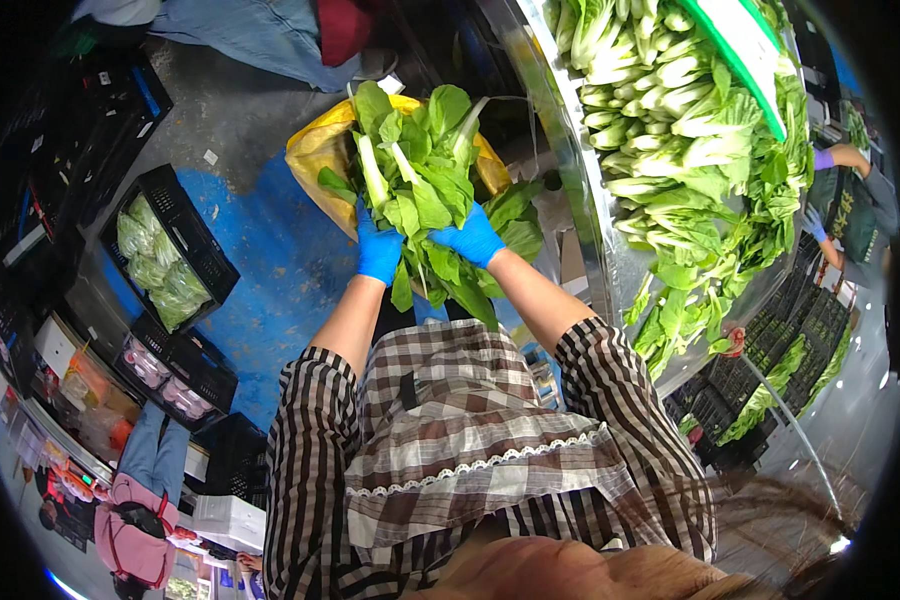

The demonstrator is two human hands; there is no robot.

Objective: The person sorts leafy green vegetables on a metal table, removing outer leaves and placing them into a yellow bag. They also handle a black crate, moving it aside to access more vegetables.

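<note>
Between my two blue-gloved hands is a bunch of leafy green vegetables (420,180) with pale stalks. My left hand (379,244) grips its left side, and my right hand (471,234) grips its right side; the leaves hide some of the fingers. The bunch is over a yellow bag (322,146), whose rim shows on both sides of the leaves. More loose leaves (521,221) lie just right of the bag. Beyond my right hand, a metal table (607,247) holds a long heap of bok choy (667,142), with a green and white object (750,67) on top.
At left stand a black crate of bagged greens (169,247) and another of wrapped packs (172,375). A person in jeans (247,37) is at the top, one in pink (135,517) at lower left, and one with gloved hands (862,210) across the table. Stacked crates (787,367) stand at right.
</note>
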